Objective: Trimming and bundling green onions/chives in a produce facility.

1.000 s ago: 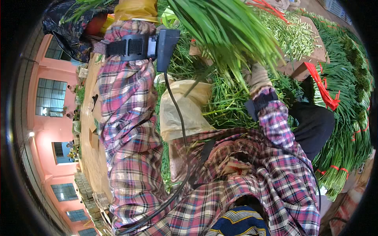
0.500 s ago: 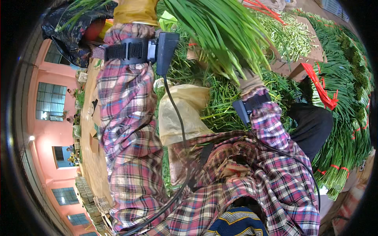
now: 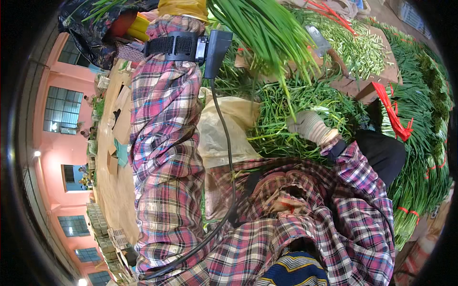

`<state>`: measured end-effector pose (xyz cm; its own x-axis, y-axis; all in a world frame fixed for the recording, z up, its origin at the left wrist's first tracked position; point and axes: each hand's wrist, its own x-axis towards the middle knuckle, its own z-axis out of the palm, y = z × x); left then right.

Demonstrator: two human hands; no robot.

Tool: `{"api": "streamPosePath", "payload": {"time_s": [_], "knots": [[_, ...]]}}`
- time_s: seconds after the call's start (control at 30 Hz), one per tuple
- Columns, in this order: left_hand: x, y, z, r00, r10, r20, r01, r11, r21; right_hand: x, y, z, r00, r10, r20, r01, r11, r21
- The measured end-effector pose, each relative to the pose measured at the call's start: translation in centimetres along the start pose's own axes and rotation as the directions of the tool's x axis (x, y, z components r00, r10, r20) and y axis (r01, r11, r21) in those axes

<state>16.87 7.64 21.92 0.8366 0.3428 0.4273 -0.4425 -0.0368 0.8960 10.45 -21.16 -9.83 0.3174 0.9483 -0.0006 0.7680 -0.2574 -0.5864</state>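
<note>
A bunch of garlic chives, long and green, is held aloft at the top. Leaves stick out on both sides of my left hand, which is in a yellow glove and closed round the bunch. The upper edge cuts off its fingers. A few thin stalks hang from the bunch's lower end to my right hand, in a pale striped knitted glove. Its fingers are closed at the tips of those stalks. Below lies a heap of loose green leaves, close under my right hand.
A broad-bladed knife with a brown handle rests beside pale cut stem pieces on cardboard. Red ties hang at the right, before stacked tied bunches. A cream sack lies by my left arm. A black cable runs along that arm.
My right hand has come down from the bunch's lower end toward my body, drawing a few stalks with it. The bunch and my left arm have shifted slightly up and right in view. The knife now shows.
</note>
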Motion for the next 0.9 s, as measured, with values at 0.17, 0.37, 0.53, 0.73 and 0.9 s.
{"api": "streamPosePath", "payload": {"time_s": [0.17, 0.37, 0.53, 0.73, 0.9], "knots": [[-0.4, 0.9, -0.9, 0.997, 0.033, -0.064, -0.035, 0.999, -0.018, -2.0, -4.6, -6.6, 0.999, 0.000, 0.033, 0.007, 0.980, -0.199], [-2.6, 1.7, 3.6, 0.963, 0.027, -0.268, 0.051, 0.959, 0.280, 2.0, -7.6, -7.4, 0.829, 0.168, -0.533, 0.238, 0.757, 0.608], [-4.9, 3.1, 4.2, 0.936, 0.337, -0.097, -0.025, 0.340, 0.940, 3.4, -7.0, -7.4, 0.597, 0.528, -0.604, 0.409, 0.448, 0.795], [-5.2, 2.9, 4.6, 0.944, 0.329, -0.010, -0.064, 0.214, 0.975, 5.2, -8.6, -7.3, 0.622, 0.301, -0.723, 0.483, 0.579, 0.657], [-3.1, 4.4, 0.2, 0.963, 0.196, -0.184, -0.013, 0.719, 0.695, 4.9, -12.4, -9.8, 0.801, -0.025, -0.598, 0.182, 0.962, 0.202]]}}
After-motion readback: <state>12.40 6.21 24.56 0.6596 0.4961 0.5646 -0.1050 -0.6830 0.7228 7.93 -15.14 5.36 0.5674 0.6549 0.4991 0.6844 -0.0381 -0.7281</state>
